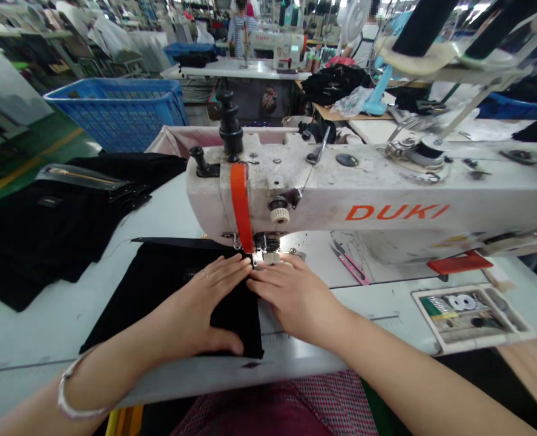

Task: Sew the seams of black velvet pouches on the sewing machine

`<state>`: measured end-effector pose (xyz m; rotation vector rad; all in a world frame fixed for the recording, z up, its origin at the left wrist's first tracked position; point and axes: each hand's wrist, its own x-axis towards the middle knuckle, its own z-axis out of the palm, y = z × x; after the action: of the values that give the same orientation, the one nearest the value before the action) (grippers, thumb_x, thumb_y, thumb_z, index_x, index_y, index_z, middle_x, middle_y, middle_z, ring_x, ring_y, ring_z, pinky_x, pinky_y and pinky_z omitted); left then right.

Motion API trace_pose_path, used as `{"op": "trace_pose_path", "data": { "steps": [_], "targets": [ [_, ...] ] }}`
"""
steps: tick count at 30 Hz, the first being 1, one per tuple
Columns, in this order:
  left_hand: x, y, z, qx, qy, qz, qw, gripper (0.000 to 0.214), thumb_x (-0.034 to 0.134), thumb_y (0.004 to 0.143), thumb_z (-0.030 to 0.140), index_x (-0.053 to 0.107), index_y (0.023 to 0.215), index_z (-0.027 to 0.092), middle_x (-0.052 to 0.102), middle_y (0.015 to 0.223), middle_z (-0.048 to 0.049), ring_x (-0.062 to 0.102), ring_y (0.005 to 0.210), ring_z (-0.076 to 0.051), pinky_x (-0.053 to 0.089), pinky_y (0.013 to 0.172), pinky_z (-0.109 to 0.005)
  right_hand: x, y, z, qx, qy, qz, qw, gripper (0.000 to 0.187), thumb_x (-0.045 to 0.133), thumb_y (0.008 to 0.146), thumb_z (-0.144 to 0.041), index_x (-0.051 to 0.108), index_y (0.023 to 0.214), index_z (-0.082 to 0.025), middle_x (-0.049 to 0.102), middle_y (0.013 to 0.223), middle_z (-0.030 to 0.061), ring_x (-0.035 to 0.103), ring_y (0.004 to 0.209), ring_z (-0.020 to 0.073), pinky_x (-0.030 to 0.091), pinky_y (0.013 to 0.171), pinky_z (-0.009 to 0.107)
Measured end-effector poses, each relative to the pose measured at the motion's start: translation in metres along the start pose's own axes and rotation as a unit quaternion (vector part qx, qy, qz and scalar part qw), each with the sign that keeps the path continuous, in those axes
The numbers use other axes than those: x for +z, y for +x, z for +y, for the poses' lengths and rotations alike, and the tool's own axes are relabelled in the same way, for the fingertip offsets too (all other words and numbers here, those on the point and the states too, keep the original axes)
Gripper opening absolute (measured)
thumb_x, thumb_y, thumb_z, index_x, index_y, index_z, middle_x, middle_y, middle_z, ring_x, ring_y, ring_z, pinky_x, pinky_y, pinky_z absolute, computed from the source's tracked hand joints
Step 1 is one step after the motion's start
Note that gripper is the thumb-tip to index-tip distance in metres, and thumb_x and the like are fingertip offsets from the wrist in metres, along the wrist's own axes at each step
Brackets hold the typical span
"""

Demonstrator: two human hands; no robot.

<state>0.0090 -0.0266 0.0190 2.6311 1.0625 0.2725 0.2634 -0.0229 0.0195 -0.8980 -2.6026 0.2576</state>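
Note:
A black fabric panel (159, 284) lies on the sewing table, its right edge running under the needle area of a white sewing machine (313, 206). My left hand (200, 303) rests flat on the panel, thumb spread away from the fingers, fingertips close to the presser foot (268, 257). Beside it, my right hand (299, 297) lies palm down at the panel's right edge, fingers stretched toward the foot. The fingertips of both hands nearly meet. A small label on the panel shows partly above my left hand.
Pink-handled thread snips (350, 263) lie under the machine arm. A parts tray (474, 318) is set at the right. Black fabric pieces (45, 224) are piled at the left, before a blue basket (118, 112). Thread cones (422, 27) stand above; people work farther back.

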Motion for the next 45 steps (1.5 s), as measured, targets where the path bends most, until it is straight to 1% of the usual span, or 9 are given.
{"op": "trace_pose_path", "data": {
  "steps": [4,7,12,19,24,32,36,40,45],
  "targets": [
    [0.005,-0.03,0.032,0.001,0.014,-0.003,1.0,0.082,0.064,0.09,0.035,0.022,0.159,0.02,0.029,0.164,-0.0114,0.028,0.151,-0.03,0.039,0.118,-0.051,-0.023,-0.02,0.009,0.061,0.005,-0.043,0.997,0.057,0.052,0.084,0.001,0.057,0.136,-0.022,0.06,0.142,0.0059,0.046,0.139,0.0232,0.03,0.116,0.051],
    [0.013,-0.04,0.045,-0.028,-0.003,0.043,0.999,0.067,0.043,0.091,0.011,0.03,0.156,0.021,0.038,0.16,-0.0069,0.033,0.15,-0.024,0.04,0.118,-0.046,-0.017,-0.011,0.018,0.092,-0.035,-0.036,0.994,0.038,0.057,0.09,-0.005,0.062,0.125,-0.02,0.065,0.131,0.0083,0.054,0.126,0.0264,0.042,0.104,0.047],
    [0.026,-0.037,0.048,-0.052,-0.014,0.115,0.992,0.054,0.05,0.091,0.015,0.046,0.145,0.02,0.053,0.15,-0.0078,0.046,0.142,-0.027,0.042,0.117,-0.05,0.006,0.022,0.019,0.138,-0.128,0.037,0.981,0.008,0.061,0.096,-0.02,0.066,0.098,-0.015,0.067,0.103,0.012,0.058,0.097,0.0271,0.044,0.082,0.04],
    [0.024,-0.039,0.051,-0.233,-0.118,0.198,0.945,0.035,0.041,0.104,0.033,0.057,0.135,0.026,0.067,0.133,-0.0023,0.062,0.126,-0.023,0.051,0.109,-0.044,0.009,-0.029,-0.033,0.08,0.104,0.031,0.991,0.036,0.065,0.092,-0.055,0.07,0.089,-0.019,0.066,0.093,0.0049,0.057,0.09,0.022,0.042,0.083,0.038],
    [0.023,-0.039,0.051,-0.233,-0.111,0.205,0.944,0.035,0.041,0.104,0.035,0.058,0.133,0.025,0.068,0.131,-0.0025,0.062,0.124,-0.024,0.051,0.109,-0.043,0.024,-0.052,-0.063,0.128,0.149,0.082,0.977,0.028,0.069,0.093,-0.035,0.065,0.117,-0.021,0.067,0.11,0.0068,0.058,0.099,0.0223,0.043,0.089,0.039],
    [0.022,-0.038,0.051,-0.234,-0.105,0.211,0.943,0.035,0.04,0.104,0.033,0.057,0.134,0.026,0.066,0.132,-0.0032,0.061,0.124,-0.024,0.05,0.108,-0.044,0.026,-0.039,-0.065,0.083,0.152,0.14,0.975,0.017,0.057,0.098,-0.019,0.071,0.089,-0.022,0.07,0.104,0.003,0.058,0.092,0.0181,0.047,0.084,0.034],
    [0.02,-0.038,0.044,-0.149,-0.069,0.186,0.969,0.034,0.04,0.102,0.02,0.053,0.134,0.02,0.059,0.142,-0.0072,0.056,0.132,-0.021,0.048,0.112,-0.04,0.023,-0.045,-0.058,0.037,0.114,0.095,0.988,0.016,0.057,0.099,-0.019,0.07,0.091,-0.02,0.063,0.137,0.0023,0.055,0.116,0.021,0.047,0.097,0.038],
    [0.02,-0.037,0.034,0.043,0.056,0.092,0.993,0.035,0.038,0.096,0.006,0.058,0.125,0.011,0.053,0.148,-0.0141,0.044,0.143,-0.026,0.042,0.118,-0.045,0.028,-0.048,-0.052,0.015,0.116,0.065,0.991,0.011,0.059,0.1,-0.023,0.07,0.096,-0.022,0.07,0.128,0.0006,0.06,0.112,0.0169,0.048,0.096,0.036],
    [0.019,-0.032,0.033,0.078,0.112,0.03,0.99,0.039,0.039,0.091,0.002,0.063,0.122,0.009,0.053,0.148,-0.0168,0.043,0.143,-0.03,0.043,0.117,-0.049,0.028,-0.047,-0.051,0.014,0.122,0.062,0.99,0.011,0.058,0.1,-0.023,0.069,0.102,-0.022,0.073,0.121,0.0013,0.062,0.108,0.0164,0.048,0.094,0.036]
  ]
}}
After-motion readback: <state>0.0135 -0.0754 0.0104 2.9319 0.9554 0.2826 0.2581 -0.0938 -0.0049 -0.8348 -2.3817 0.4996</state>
